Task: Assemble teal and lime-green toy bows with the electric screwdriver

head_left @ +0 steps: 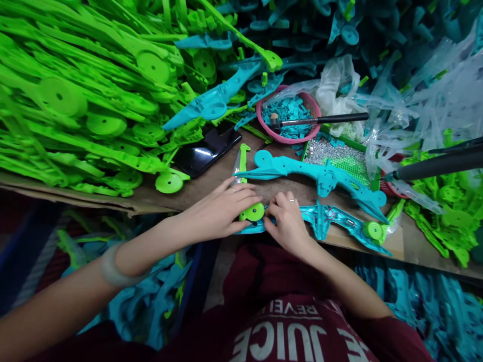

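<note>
An open blue plastic bow-shaped shell half (309, 213) lies hollow side up near the table's front edge, thin wires inside it. At its left end sits a green limb piece with a round wheel (255, 211). My left hand (226, 206) lies across this limb piece, fingers over it and thumb on the near side, holding it against the shell. Just right of the wheel, my right hand (286, 221) has its fingers curled and pinched over the shell; what is between the fingertips is hidden. Another green wheel piece (374, 231) sits at the shell's right end. Behind lies a matching blue half (294, 166).
Green parts (75, 95) are heaped at left, beside a black phone (207, 148). A pink bowl (260, 113) holds blue bits, with a black-handled hammer (332, 119) across it. Screws (324, 152) fill a green tray. A dark tool (441, 163) juts in from the right.
</note>
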A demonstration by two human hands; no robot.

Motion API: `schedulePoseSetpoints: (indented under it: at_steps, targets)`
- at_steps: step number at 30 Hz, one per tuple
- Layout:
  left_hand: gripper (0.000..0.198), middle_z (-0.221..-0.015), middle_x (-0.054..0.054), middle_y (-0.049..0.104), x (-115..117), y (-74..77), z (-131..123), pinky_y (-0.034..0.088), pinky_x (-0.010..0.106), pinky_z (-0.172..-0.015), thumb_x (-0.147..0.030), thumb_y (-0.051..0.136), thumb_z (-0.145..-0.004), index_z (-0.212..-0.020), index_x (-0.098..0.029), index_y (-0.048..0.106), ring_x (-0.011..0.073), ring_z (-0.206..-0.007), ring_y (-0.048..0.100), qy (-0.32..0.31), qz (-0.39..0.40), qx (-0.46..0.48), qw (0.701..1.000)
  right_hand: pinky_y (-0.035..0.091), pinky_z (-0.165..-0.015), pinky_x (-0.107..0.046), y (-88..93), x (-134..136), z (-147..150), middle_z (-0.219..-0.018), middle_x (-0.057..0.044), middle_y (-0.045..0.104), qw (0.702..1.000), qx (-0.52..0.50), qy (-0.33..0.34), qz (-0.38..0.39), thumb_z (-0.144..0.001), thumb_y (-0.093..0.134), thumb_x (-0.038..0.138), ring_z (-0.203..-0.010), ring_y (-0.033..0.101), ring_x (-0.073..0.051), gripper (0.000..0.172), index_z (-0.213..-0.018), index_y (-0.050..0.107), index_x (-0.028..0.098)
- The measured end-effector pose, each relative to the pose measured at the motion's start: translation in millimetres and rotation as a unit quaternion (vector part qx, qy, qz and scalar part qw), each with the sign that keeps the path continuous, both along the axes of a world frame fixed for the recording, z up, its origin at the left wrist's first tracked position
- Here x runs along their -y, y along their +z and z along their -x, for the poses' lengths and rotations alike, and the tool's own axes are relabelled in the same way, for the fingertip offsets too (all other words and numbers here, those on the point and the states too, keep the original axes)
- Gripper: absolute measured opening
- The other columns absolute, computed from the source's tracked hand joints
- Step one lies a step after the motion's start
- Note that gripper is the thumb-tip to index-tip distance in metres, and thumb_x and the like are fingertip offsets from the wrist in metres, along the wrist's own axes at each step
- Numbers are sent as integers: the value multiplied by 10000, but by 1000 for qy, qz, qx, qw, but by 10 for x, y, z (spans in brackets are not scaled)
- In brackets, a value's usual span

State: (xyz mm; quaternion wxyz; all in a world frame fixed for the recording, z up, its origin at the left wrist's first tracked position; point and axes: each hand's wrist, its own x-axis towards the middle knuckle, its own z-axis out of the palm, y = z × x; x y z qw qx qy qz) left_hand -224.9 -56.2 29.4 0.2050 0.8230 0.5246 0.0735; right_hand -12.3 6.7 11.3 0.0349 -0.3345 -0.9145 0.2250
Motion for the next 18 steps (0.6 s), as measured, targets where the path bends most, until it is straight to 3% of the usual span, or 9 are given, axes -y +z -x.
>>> schedulePoseSetpoints:
  at_steps: [6,13,18]
  targets:
    - [478,-1364,135,629,-20,-36,-43,233,616,-1205,-231,646,-850,-1321,-179,582,296,-1359,502,37,22,22,999,335,-752,-363,-31,39,25,-948,-67,573,999,-30,-40,-7,-897,553,187,-932,449,-241,144,-760,598,195]
    - [478,-1372,140,607,-6,-71,-64,233,653,-1185,-231,637,-868,-1339,-192,570,298,-1351,497,48,28,17,998,310,-726,-368,-7,33,2,-950,-66,589,1000,-1,7,-8,-928,569,211,-936,447,-248,152,-794,641,200]
    - [496,-1323,162,576,-1,10,-127,361,590,-1131,-220,675,-859,-1346,-179,593,338,-1284,510,38,-7,-32,999,334,-736,-375,-16,33,-3,-970,-91,585,999,29,-6,-46,-941,549,216,-952,444,-268,143,-854,658,185]
